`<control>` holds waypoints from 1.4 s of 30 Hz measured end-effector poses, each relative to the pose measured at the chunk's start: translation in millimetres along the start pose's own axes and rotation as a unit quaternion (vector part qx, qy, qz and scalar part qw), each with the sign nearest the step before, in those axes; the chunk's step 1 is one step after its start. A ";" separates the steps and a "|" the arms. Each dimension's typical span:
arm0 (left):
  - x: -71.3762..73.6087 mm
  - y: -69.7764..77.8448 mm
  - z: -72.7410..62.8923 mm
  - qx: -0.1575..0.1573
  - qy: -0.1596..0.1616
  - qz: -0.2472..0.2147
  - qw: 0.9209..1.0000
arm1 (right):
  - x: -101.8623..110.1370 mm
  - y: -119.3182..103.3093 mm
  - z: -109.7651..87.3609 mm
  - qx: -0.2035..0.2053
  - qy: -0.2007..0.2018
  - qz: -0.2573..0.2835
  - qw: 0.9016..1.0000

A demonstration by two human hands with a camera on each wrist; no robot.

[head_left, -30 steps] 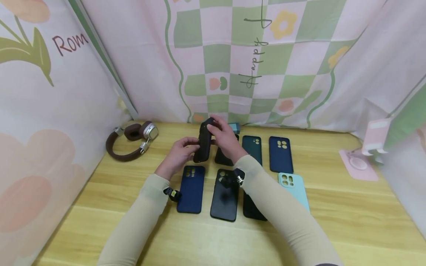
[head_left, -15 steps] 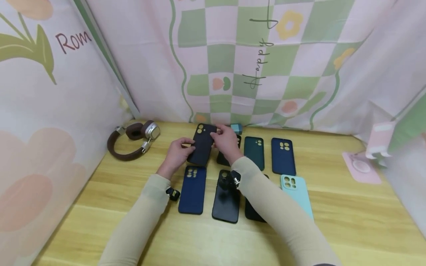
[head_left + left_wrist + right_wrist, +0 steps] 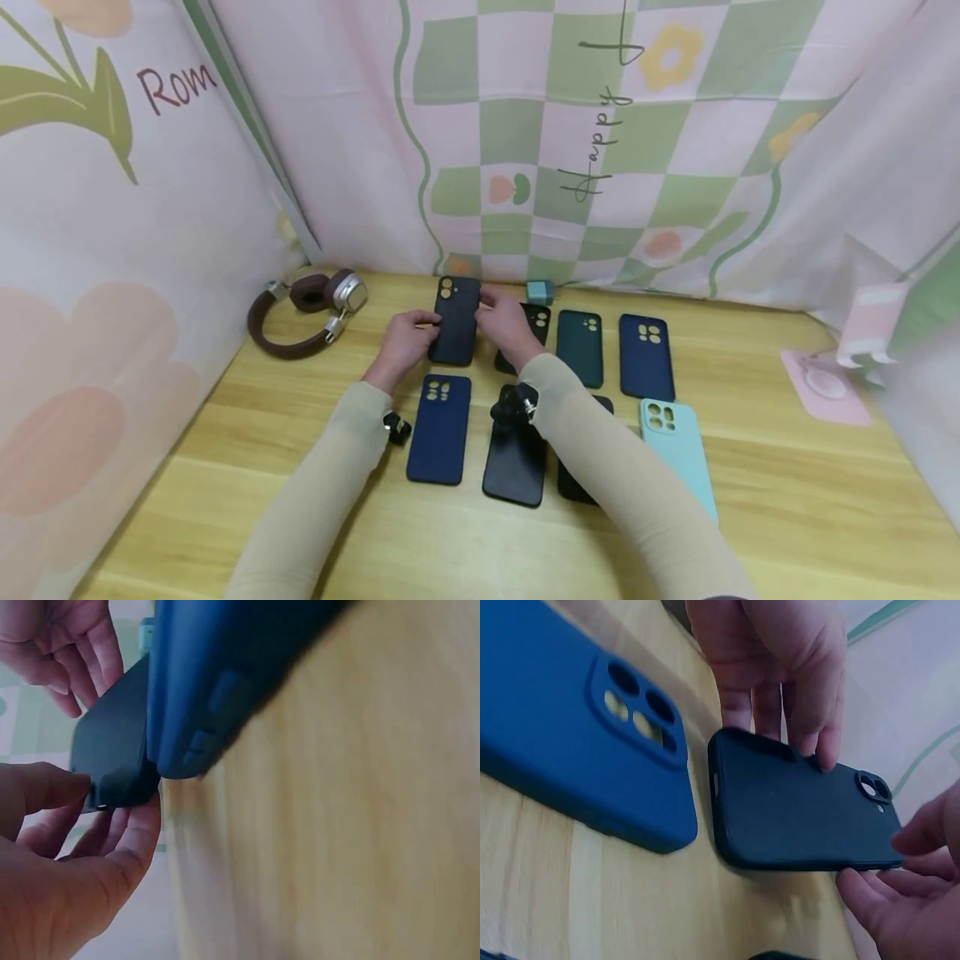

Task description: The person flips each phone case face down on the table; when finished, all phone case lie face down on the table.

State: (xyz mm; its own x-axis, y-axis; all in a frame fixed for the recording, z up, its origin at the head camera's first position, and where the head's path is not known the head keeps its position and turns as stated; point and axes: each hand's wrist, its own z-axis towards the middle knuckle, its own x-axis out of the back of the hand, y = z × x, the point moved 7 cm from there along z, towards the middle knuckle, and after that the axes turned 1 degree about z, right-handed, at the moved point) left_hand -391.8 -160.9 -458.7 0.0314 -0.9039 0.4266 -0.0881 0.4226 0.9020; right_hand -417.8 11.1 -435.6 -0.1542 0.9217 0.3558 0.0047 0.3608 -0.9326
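A black phone case [image 3: 457, 332], back up with its camera cutouts at the far end, is at the left of the back row, low over the table. Thumb and fingers of my left hand [image 3: 405, 340] pinch its left edge, plain in the left wrist view, where the case [image 3: 112, 739] shows end-on. At the opposite edge, toward the camera end, my right hand [image 3: 512, 325] holds it between thumb and fingers, as the right wrist view of the case [image 3: 795, 814] shows. A dark blue phone case [image 3: 439, 429] lies just in front.
Another black case [image 3: 537, 318], a dark green case [image 3: 579, 348] and a navy case [image 3: 647, 358] continue the back row. More black cases and a light turquoise case [image 3: 681, 446] lie in front. Brown headphones [image 3: 307, 321], a small blue block [image 3: 540, 292] and a pink stand [image 3: 828, 383] surround them.
The black phone case has gone from tilted on edge between both hands to lying nearly flat, back up and straightened in line with the row. Both hands have stayed at its sides.
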 end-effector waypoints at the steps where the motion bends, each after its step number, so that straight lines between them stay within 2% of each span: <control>1: -1.5 -0.1 0.6 -0.002 -0.004 -0.002 1.000 | 0.0 1.3 -0.2 0.000 -0.008 0.003 1.000; 3: -3.8 -0.1 0.7 -0.003 -0.013 0.001 1.000 | -0.4 4.5 0.1 -0.001 -0.022 0.011 1.000; 9: -7.5 1.4 -3.2 0.004 -0.056 0.061 0.997 | -4.0 15.7 1.4 -0.007 -0.051 0.006 0.999; 14: -10.3 1.4 -4.5 0.010 -0.093 0.067 0.993 | -2.2 22.0 -1.3 -0.008 -0.081 -0.004 0.997; 17: -8.6 1.1 -5.9 0.003 -0.106 0.066 0.992 | 4.0 20.1 -4.8 0.000 -0.095 -0.018 0.995; 21: -2.5 3.2 -9.0 -0.014 -0.106 0.065 0.992 | 21.3 15.2 -9.6 0.002 -0.087 -0.027 0.996; 27: 4.2 18.7 -10.9 -0.057 -0.063 0.049 0.995 | 50.0 10.1 -17.9 -0.004 -0.064 0.001 0.998; 29: -1.4 25.4 -11.4 -0.066 -0.063 0.043 0.995 | 58.3 10.1 -20.7 -0.007 -0.055 0.008 0.998; 33: -24.6 41.5 -15.2 -0.077 -0.095 0.035 0.992 | 72.0 11.6 -27.3 -0.013 -0.037 0.010 0.999; 37: -46.9 54.7 -15.5 -0.089 -0.110 0.036 0.989 | 79.8 13.8 -32.2 0.003 -0.021 -0.022 1.000; 42: -68.8 59.0 -12.5 -0.090 -0.121 0.065 0.986 | 79.6 24.2 -37.4 0.001 -0.019 -0.071 0.997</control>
State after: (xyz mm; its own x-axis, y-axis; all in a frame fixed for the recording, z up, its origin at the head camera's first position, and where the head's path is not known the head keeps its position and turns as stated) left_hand -386.8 -72.9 -434.1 -0.2099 -0.8213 0.5305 0.1025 0.5211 0.8473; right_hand -393.1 98.5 -427.6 -0.1909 0.8553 0.4817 -0.0216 0.4870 -0.8732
